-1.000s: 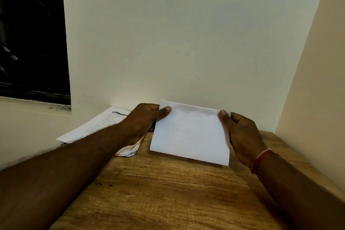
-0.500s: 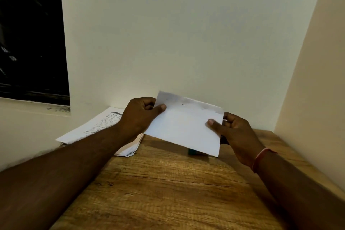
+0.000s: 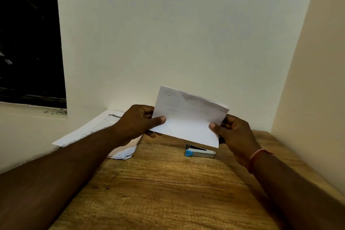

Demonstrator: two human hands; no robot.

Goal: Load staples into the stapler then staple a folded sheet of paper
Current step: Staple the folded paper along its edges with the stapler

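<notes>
Folded sheet (image 3: 188, 117) gripped by both hands' fingers (image 3: 158, 119), stapler (image 3: 200, 152) below on table (image 3: 158, 192), papers (image 3: 104, 127) left

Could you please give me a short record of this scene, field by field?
folded paper: held above the table, tilted, small marks near its top edge
left hand: pinches its left edge
right hand: pinches its right edge
stapler: lies on the table beneath the paper, blue end left
printed sheets: stacked at the table's left
</notes>
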